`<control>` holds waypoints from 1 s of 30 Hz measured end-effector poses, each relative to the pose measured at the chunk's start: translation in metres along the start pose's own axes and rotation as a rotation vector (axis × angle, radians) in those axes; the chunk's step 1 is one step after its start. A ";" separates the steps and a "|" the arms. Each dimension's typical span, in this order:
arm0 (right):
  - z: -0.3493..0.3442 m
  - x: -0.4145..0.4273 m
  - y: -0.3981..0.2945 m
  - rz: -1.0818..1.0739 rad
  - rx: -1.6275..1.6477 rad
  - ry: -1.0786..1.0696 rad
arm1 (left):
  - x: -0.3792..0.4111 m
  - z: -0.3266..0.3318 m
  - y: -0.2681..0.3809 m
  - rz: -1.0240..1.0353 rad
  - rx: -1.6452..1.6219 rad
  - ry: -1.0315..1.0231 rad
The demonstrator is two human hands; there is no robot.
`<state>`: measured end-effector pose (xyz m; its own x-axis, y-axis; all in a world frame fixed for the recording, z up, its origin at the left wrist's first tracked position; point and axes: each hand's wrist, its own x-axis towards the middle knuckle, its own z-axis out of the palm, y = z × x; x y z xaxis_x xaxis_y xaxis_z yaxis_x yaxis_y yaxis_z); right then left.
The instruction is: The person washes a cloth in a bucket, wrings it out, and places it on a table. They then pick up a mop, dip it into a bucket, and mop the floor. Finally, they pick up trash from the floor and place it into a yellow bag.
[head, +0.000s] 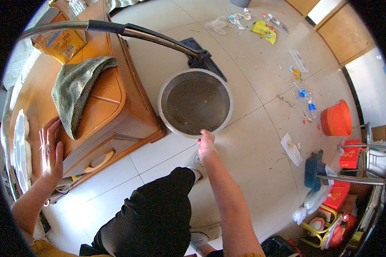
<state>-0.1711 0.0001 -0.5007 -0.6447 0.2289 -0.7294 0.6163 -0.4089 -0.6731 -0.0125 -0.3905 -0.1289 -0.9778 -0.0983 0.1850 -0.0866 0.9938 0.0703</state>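
My right hand (207, 143) grips the near rim of a round basin (162, 99), with fingertips over its edge. Dark, murky water (197, 102) fills much of the basin. My left hand (50, 154) holds nothing; its fingers are apart against the top of a wooden cabinet (106, 86). Just beyond those fingers lies a grey-green knitted hat (75, 88), draped near the cabinet's corner. A long-handled mop (141, 33) stretches over the cabinet, its dark flat head (207, 61) at the basin's far side.
A yellow carton (61, 45) and a white scalloped tray (22, 151) are on the cabinet. Litter on the tiles includes a yellow wrapper (264, 31), plastic bottles (311, 106) and crumpled paper (291, 149). An orange bucket (336, 119) and metal-legged furniture (352, 180) stand at right.
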 end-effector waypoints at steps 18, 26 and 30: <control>-0.118 -0.041 -0.080 -0.115 -0.748 -0.592 | 0.015 -0.012 0.016 0.203 -0.022 0.058; -0.302 -0.201 -0.214 -0.407 -1.098 0.093 | 0.003 0.006 -0.029 0.244 0.017 0.172; -0.376 -0.258 -0.180 -0.383 -0.929 0.136 | 0.008 0.004 -0.032 0.204 -0.061 0.126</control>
<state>0.0543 0.3470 -0.2372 -0.8512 0.3232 -0.4135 0.5246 0.5489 -0.6508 -0.0186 -0.4234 -0.1340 -0.9421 0.0947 0.3217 0.1259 0.9890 0.0774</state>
